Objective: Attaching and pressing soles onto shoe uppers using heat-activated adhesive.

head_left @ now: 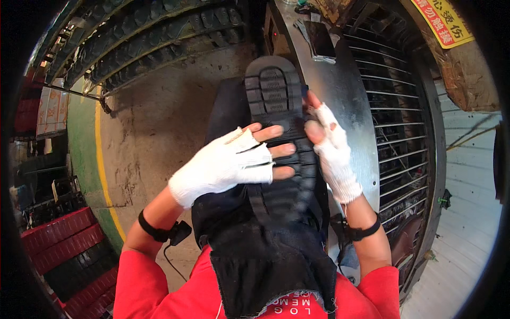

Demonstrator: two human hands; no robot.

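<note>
A black rubber shoe sole with a ridged tread faces up above my lap, its rounded end pointing away from me. Whether an upper is attached beneath it is hidden. My left hand, in a white fingerless glove, lies across the middle of the tread with its bare fingers stretched out and apart. On the opposite edge my right hand, gloved the same way, holds the sole, thumb against its side. The near end of the sole is blurred and rests close to my black apron.
To my right runs a metal worktop bearing a dark flat object. Beyond it stands a barred metal rack. Shelves of dark shoe-shaped pieces fill the far left. Red ridged stacks are at the near left.
</note>
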